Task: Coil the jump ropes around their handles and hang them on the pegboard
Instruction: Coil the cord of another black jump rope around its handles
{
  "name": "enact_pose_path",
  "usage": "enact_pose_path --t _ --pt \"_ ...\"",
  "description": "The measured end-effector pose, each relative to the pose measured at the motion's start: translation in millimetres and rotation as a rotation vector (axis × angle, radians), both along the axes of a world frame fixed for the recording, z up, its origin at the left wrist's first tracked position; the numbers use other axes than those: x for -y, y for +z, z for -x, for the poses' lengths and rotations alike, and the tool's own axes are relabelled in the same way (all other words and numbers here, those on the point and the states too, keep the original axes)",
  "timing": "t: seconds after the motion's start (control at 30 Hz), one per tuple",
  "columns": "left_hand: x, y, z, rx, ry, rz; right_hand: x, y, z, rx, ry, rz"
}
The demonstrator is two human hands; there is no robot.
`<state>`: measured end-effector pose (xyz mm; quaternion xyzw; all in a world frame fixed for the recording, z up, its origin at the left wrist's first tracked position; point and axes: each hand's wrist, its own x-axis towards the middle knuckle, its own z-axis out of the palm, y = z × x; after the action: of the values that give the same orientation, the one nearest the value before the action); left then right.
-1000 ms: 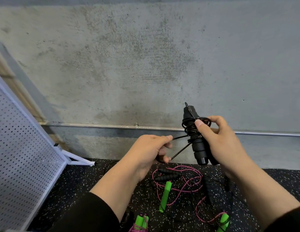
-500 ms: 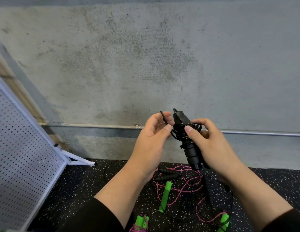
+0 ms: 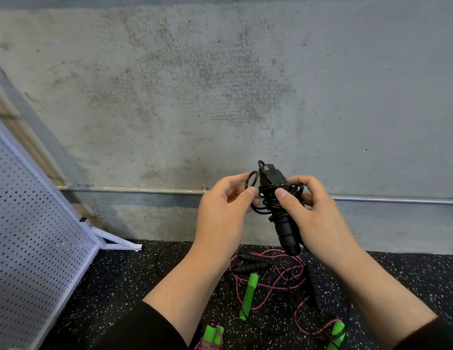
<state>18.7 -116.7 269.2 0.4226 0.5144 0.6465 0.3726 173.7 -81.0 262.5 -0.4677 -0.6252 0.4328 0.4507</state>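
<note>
I hold a black jump rope point(image 3: 283, 223) upright in front of the concrete wall, its thin cord wound in several turns around the tops of its handles. My right hand point(image 3: 314, 218) grips the handles, thumb pressed on the coil. My left hand point(image 3: 223, 210) pinches a small loop of the cord's end point(image 3: 252, 180) beside the handle tops. A white pegboard point(image 3: 30, 248) leans at the left edge.
On the speckled black floor below lie a pink rope point(image 3: 276, 279) with green handles point(image 3: 248, 296), a black-handled pair point(image 3: 253, 262), and a coiled green-handled rope point(image 3: 212, 334) near the bottom edge. A metal pipe point(image 3: 132, 189) runs along the wall. The pegboard's white foot point(image 3: 119, 242) juts out.
My left hand rose from below the handles to their top, bringing the cord's end up into a small loop. The handles shifted left and slightly lower.
</note>
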Motion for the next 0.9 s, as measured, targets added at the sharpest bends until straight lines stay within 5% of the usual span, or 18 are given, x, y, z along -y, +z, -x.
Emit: enact_pose_path --t 0.9 --pt "2 -3 -2 -0.069 0.048 0.016 1 -1 -9 0.354 0.042 -0.125"
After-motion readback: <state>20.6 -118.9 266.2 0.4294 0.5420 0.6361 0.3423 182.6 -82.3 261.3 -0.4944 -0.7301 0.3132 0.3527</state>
